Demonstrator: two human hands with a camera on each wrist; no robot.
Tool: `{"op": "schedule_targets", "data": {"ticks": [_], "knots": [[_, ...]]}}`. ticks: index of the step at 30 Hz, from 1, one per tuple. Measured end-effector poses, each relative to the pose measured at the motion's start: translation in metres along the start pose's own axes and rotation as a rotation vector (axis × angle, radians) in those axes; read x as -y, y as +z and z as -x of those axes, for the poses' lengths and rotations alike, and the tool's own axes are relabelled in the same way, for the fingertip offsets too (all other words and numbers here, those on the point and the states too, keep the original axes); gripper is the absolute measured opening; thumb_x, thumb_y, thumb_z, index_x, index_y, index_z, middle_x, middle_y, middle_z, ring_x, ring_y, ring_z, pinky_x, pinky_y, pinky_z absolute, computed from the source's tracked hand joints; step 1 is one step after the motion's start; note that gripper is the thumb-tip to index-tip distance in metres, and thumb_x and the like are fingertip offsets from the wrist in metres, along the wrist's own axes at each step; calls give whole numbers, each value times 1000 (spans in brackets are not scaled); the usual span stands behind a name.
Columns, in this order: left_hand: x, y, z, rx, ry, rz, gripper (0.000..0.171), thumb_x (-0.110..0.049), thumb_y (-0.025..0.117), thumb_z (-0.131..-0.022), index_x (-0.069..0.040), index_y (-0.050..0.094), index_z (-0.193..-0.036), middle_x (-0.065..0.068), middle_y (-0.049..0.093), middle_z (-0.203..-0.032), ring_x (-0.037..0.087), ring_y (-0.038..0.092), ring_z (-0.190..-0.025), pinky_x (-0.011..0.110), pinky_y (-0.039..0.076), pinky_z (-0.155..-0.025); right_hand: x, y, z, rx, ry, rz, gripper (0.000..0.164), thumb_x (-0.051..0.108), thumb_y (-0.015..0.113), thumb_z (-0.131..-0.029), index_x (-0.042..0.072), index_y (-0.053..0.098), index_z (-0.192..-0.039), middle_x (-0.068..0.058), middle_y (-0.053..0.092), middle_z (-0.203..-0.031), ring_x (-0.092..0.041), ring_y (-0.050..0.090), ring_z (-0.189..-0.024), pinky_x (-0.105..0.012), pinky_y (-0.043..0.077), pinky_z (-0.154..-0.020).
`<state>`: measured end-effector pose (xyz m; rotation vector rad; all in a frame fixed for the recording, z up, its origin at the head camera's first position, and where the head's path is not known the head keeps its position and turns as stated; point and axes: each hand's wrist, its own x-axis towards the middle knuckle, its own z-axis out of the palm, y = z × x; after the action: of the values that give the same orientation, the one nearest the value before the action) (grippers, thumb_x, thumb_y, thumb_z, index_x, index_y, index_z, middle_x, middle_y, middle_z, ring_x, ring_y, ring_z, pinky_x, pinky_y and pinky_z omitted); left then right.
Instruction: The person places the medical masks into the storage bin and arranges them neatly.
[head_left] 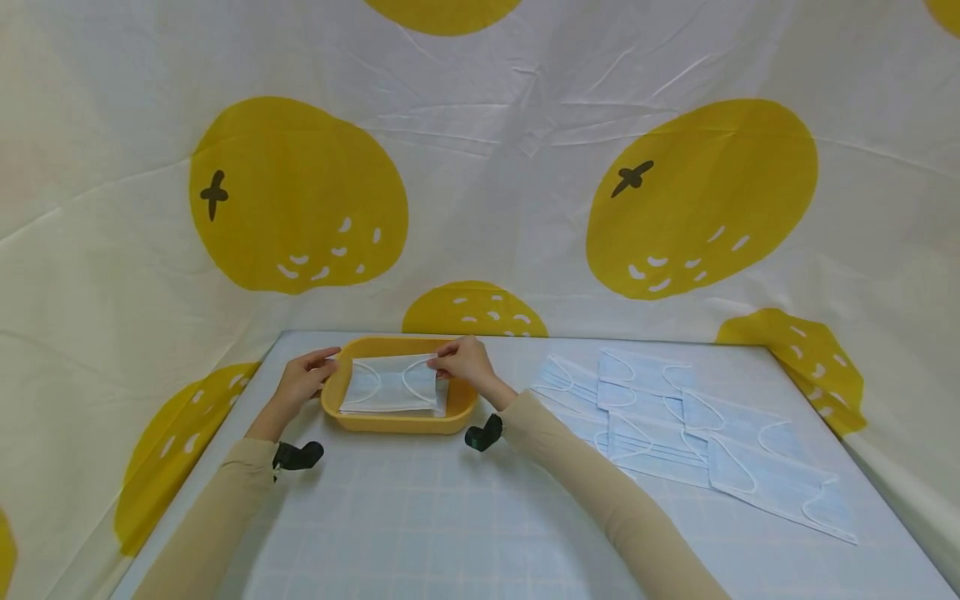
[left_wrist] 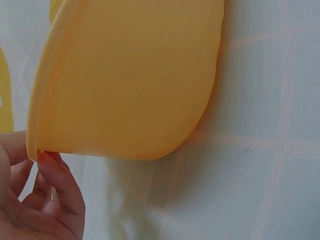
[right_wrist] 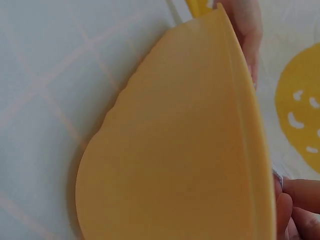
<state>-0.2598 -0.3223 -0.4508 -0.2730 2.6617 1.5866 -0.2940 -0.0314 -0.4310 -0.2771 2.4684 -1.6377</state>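
Observation:
A yellow plastic basin (head_left: 397,425) stands toward the back of the table, left of centre. Inside it lie pale blue face masks, the top face mask (head_left: 386,385) flat with its white ear loops showing. My left hand (head_left: 302,382) pinches the basin's left rim, thumb on one side and fingers curled under the lip, as the left wrist view shows. At the other end, my right hand (head_left: 463,365) reaches over the rim and pinches the upper right corner of that top mask. The basin's wall hides most of the right fingers in the right wrist view.
Several more face masks (head_left: 660,417) lie spread and overlapping on the table to the right. Behind the table (head_left: 420,525) hangs a white curtain (head_left: 495,192) printed with yellow fruit. Black wrist straps (head_left: 298,456) show on both sleeves.

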Motion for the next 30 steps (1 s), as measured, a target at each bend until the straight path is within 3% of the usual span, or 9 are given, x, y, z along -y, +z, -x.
{"op": "schedule_targets", "data": {"ticks": [4, 13, 20, 30], "knots": [[1, 1, -1, -7, -10, 11, 46, -25, 49, -101, -8, 44, -144, 21, 51, -130, -1, 54, -77, 18, 53, -64, -2, 1, -1, -6, -32, 42, 19, 13, 77, -82, -1, 73, -93, -15, 73, -83, -33, 71, -76, -41, 58, -73], [3, 2, -3, -25, -18, 15, 45, -23, 50, -100, -9, 46, -143, 18, 51, -129, 0, 54, -80, 18, 53, -64, -5, 4, -2, -34, -112, 200, 14, 11, 77, -81, 0, 74, -89, -13, 74, -81, -21, 70, -64, -20, 54, -54], [4, 2, -2, -33, -18, 11, 45, -23, 50, -100, -9, 46, -143, 17, 52, -127, 2, 54, -79, 18, 52, -63, -6, 4, -4, -44, -152, 293, 13, 11, 76, -81, 1, 75, -88, -11, 74, -80, -13, 66, -57, -19, 53, -53], [3, 4, -2, -38, -32, 22, 46, -25, 51, -100, -9, 47, -142, 14, 52, -125, 1, 53, -77, 17, 52, -62, -7, 9, -6, -48, -157, 376, 14, 12, 77, -81, 3, 76, -91, -9, 73, -82, -10, 63, -59, -18, 52, -55]]}}
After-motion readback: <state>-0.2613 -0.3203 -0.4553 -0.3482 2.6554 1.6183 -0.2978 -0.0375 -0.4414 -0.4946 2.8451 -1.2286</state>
